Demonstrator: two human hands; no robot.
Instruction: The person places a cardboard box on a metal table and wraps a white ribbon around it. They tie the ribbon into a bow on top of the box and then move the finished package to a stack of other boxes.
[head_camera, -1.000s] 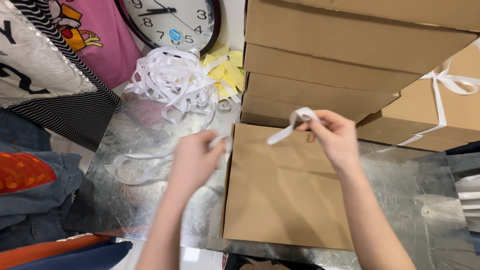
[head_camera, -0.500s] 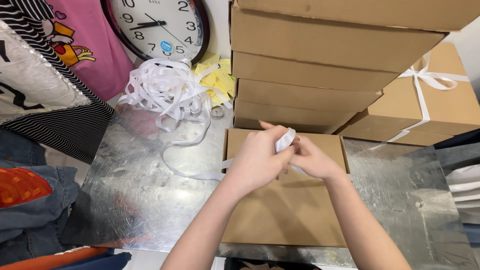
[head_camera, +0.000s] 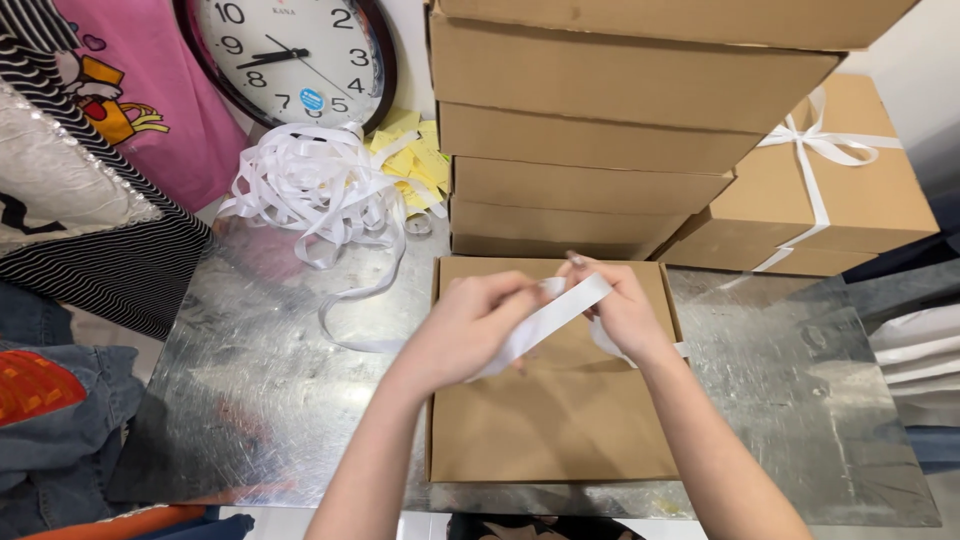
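Fingers (head_camera: 520, 300) of the left hand (head_camera: 470, 330) pinch a white ribbon (head_camera: 545, 318), and the right hand (head_camera: 622, 312) grips the same strip just beside it, both hands close together above a flat brown box (head_camera: 555, 430). The box lies on the silvery counter (head_camera: 260, 390). The ribbon trails left across the counter to a loose ribbon pile (head_camera: 310, 185) below a wall clock (head_camera: 290, 55). A stack of cardboard boxes (head_camera: 600, 130) stands behind, and a ribbon-tied box (head_camera: 850, 190) sits to the right.

Two bare forearms lead to the left hand (head_camera: 465, 325) and right hand (head_camera: 620, 315); no sleeves, rings, watch or gloves show.
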